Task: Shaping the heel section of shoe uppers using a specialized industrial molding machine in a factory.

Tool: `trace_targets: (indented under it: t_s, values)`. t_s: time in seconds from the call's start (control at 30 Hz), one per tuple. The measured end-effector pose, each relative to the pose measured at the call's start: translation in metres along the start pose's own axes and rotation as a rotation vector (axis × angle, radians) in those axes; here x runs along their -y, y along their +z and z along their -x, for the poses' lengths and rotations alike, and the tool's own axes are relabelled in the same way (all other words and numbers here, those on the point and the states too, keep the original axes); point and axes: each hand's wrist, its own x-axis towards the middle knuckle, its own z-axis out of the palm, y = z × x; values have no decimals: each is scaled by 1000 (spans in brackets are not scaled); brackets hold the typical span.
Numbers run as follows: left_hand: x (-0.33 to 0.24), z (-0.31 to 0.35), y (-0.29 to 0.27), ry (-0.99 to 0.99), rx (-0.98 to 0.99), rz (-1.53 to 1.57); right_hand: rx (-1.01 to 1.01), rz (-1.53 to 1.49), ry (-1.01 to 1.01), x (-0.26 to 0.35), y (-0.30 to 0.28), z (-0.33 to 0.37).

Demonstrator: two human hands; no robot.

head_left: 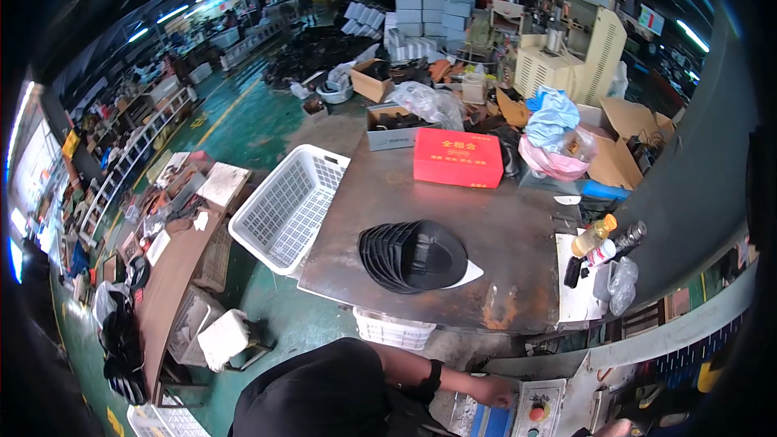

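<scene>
At the lower edge, my left hand (492, 391) lies over a blue strip (495, 421) on a machine. Its fingers are too small and foreshortened to read. Right beside it is a pale control panel (541, 405) with a round red button (537, 413). Only a bit of my right hand (617, 429) shows at the bottom rim, its fingers mostly cut off. Ahead on the metal-topped table (380, 194) lies a fanned stack of black curved pieces (417, 256), with a white sheet (467, 273) poking out from under it. Neither hand touches the stack.
A red box (458, 158) stands at the table's far side, near bagged items (558, 146). Bottles (595, 236) stand on the right. A white plastic basket (283, 206) adjoins the table's left edge. Farther left are a brown bench (182, 291) and a stool (224, 340).
</scene>
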Motion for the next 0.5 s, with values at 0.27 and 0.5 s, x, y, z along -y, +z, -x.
trace_targets:
  t_s: [0.27, 0.5]
  values:
    - [29, 26, 27, -91, 68, 32, -324, -3, -593, 16, 2, 176]
    - [-11, 56, 5, -340, 111, -26, -527, -343, -1164, -120, 132, 3]
